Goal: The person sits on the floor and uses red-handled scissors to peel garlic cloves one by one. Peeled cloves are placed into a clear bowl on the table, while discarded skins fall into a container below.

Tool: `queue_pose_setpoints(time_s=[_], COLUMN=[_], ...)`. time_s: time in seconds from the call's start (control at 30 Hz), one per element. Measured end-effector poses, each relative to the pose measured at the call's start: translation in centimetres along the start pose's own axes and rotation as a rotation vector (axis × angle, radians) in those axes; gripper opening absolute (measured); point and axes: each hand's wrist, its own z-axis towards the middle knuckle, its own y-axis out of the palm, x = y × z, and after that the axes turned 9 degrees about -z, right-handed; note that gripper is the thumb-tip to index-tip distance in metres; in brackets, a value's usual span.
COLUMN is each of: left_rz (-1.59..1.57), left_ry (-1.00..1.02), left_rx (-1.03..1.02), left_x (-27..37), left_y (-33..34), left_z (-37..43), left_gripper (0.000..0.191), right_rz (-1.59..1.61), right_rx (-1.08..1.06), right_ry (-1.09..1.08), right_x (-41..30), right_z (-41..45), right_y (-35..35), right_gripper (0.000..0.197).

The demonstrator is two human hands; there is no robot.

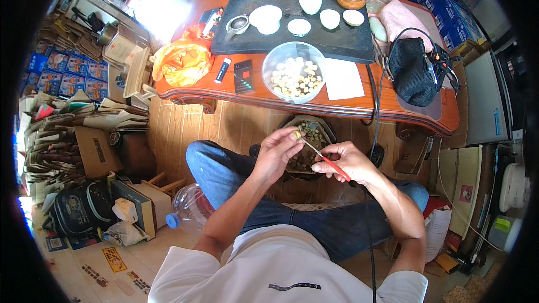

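Note:
My left hand [276,151] pinches a small yellowish round piece [298,134], a nut or seed, between thumb and fingertips. In my right hand [347,162] is a slim metal tool with a red handle [337,169]. Its tip meets the small piece or lies right beside it; the exact contact is too small to tell. Below both hands stands a dark waste bin [326,124] with greenish and brown scraps inside. Beyond it, a clear plastic bowl [269,57] near the table's front edge holds many pale round pieces [294,76].
The red-brown wooden table [189,92] carries a dark tea tray [261,44] with white cups, a smartphone [243,76], a white napkin [344,79], an orange plastic bag [184,61] and a black mesh bag [414,71]. A black cable [376,130] hangs over the table edge. A large plastic bottle [191,208] lies at left.

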Motion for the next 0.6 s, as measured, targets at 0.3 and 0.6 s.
queue_pose_setpoints(time_s=[0.3,0.6], left_rz=[-0.058,0.161], left_ry=[0.036,0.068], left_rx=[0.111,0.123], left_x=[-0.4,-2.5], left_y=[-2.2,-4.7], left_z=[1.8,2.1], left_gripper=[0.023,0.019], right_rz=[-0.166,-0.676], right_rx=[-0.007,0.230], right_ry=[0.079,-0.167], right_x=[0.9,1.1], right_z=[0.9,0.9], right_y=[-0.7,-0.7], right_gripper=[0.039,0.041])
